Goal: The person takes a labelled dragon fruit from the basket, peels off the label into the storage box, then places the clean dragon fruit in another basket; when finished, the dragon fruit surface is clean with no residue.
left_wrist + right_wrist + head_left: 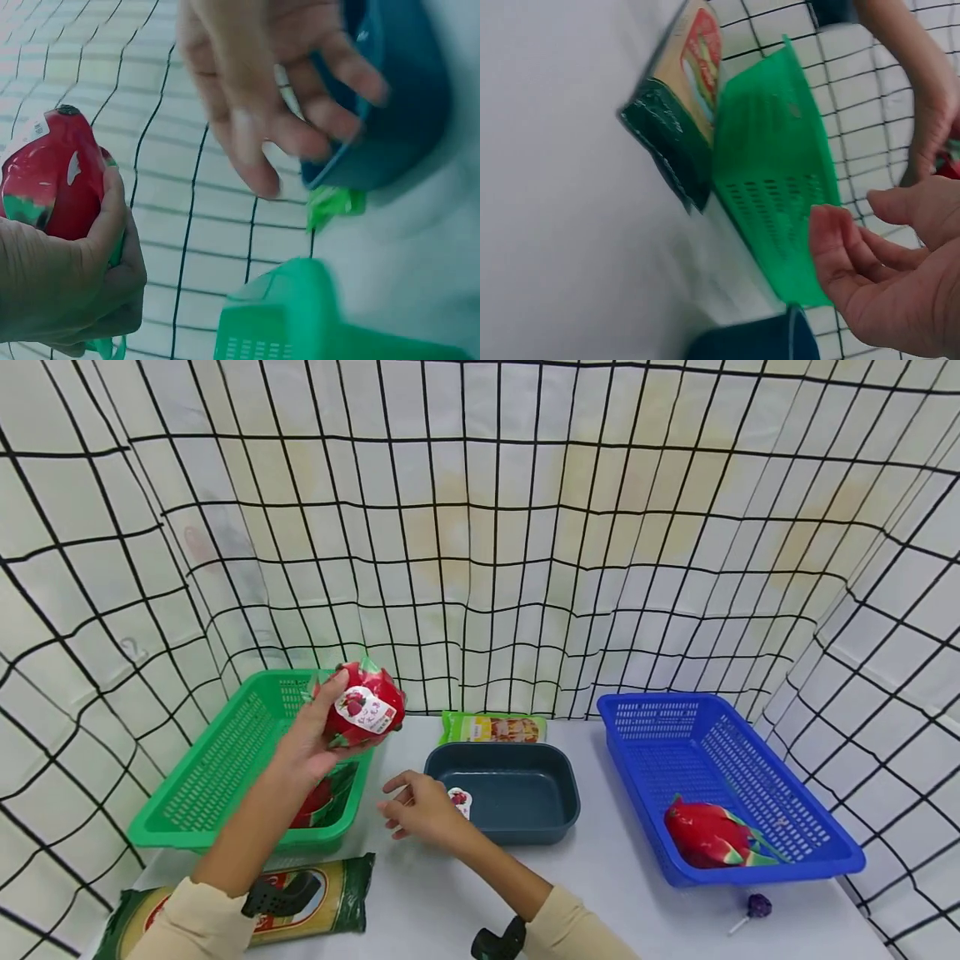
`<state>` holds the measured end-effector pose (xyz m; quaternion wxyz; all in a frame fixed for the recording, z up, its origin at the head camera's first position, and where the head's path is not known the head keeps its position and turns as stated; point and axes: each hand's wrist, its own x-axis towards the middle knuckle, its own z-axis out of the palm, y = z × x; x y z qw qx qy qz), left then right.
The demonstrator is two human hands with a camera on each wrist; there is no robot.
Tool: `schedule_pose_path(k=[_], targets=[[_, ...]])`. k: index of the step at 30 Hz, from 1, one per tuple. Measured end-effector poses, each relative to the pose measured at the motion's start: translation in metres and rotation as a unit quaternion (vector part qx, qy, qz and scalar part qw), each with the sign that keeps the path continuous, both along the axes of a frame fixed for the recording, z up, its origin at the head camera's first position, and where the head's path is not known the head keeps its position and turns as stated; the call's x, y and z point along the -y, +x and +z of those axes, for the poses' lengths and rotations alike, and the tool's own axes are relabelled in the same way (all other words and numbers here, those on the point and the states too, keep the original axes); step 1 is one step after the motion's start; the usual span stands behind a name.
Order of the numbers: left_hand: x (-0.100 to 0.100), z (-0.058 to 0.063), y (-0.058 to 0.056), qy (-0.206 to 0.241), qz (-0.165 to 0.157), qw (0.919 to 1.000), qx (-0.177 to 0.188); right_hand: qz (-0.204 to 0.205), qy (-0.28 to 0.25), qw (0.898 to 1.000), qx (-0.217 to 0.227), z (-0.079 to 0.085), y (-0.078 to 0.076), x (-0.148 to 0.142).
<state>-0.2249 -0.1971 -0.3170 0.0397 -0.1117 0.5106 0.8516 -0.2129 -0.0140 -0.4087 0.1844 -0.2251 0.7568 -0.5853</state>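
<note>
Black netting (491,508) behind; left fingers (112,214) grip dragon fruit (367,706), right fingers (829,244) loosely bent; only head view shows blue basket (716,760).

The tub (517,835) is dark slate blue. Left of it, a red dragon fruit (367,703) shows green tips and a white label, the slotted basket (225,756) is bright green, and the long packet (341,895) green and gold. Right of it, the perforated basket (757,768) is royal blue, the lollipop (760,906) purple. Behind it, black netting (468,505) grids white sheeting (516,472) blotched pale yellow.
</note>
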Motion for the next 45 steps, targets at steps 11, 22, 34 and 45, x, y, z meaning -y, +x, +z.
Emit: schedule_pose_path(k=[11, 22, 34, 45], targets=[[-0.045, -0.026, 0.056, -0.068, -0.025, 0.996, 0.052, 0.006, 0.084, 0.994, -0.067, 0.017, 0.0, -0.096], [-0.092, -0.065, 0.092, -0.053, -0.039, 0.991, 0.117, -0.053, 0.039, 0.995, -0.079, 0.031, 0.0, -0.136], [-0.12, -0.103, 0.102, -0.068, -0.036, 0.9757, 0.205, 0.053, 0.046, 0.997, -0.032, 0.012, 0.014, -0.147], [-0.135, -0.118, 0.093, -0.055, -0.047, 0.971, 0.228, 0.106, 0.072, 0.992, -0.018, -0.004, 0.02, -0.146]])
